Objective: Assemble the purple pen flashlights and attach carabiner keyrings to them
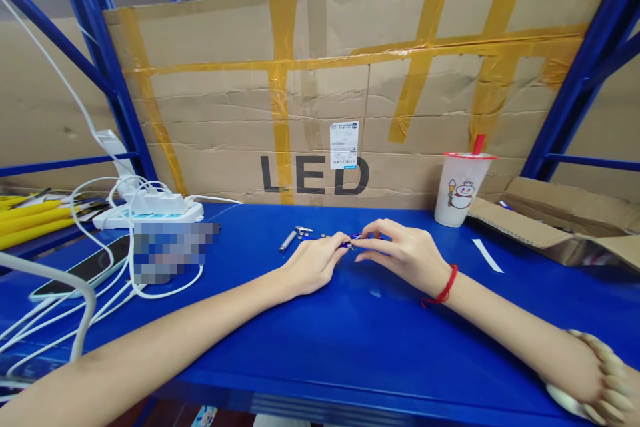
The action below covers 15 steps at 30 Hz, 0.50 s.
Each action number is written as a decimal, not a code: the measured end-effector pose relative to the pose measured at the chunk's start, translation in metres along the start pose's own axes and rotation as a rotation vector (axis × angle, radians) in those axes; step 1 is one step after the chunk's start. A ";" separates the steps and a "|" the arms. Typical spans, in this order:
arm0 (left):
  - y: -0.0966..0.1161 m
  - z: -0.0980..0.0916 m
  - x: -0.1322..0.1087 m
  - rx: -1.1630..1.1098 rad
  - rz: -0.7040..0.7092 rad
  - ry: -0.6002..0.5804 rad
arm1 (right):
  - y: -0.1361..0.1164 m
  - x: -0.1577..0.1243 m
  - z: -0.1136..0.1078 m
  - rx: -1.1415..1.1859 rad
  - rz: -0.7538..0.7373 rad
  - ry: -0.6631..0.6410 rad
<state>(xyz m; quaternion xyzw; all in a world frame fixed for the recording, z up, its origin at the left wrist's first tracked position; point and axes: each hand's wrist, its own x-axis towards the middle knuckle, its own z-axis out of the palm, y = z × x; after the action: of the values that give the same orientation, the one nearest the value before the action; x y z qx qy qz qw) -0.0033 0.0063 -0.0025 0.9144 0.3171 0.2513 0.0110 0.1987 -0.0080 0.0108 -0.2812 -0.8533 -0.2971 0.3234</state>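
My left hand [315, 265] rests low over the blue tabletop [370, 340], its fingers closed on a small, shiny blue object [354, 237]. From the other side, the fingertips of my right hand [410, 250] pinch the same object. Fingers cover most of it, so its exact kind does not show. Just beyond my left hand lies a silver cylinder [288, 241], like a small metal tube. Beside it are a slim silver piece [304, 229] and several tiny round silver discs [303, 235] that look like button cells.
At the left are a white power strip [150, 213], tangled white cables and a phone [87, 270]. A drink cup [460, 190] with a red straw stands back right, near an opened cardboard box [550, 230] and a white paper strip [487, 255]. Taped cardboard [225, 120] forms the back.
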 end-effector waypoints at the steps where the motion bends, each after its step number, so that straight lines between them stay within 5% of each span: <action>1: -0.001 0.000 0.000 0.008 0.018 -0.007 | -0.001 0.000 -0.001 -0.001 -0.005 0.010; 6: -0.002 0.001 -0.002 0.005 0.072 -0.042 | -0.004 0.000 -0.001 0.079 0.017 0.033; 15: -0.001 -0.001 -0.003 -0.120 0.100 -0.113 | -0.010 -0.002 0.002 0.347 0.284 -0.029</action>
<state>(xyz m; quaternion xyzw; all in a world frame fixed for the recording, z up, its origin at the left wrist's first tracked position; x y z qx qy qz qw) -0.0058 0.0051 -0.0028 0.9396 0.2541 0.2181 0.0712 0.1926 -0.0136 0.0051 -0.3427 -0.8480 -0.0932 0.3933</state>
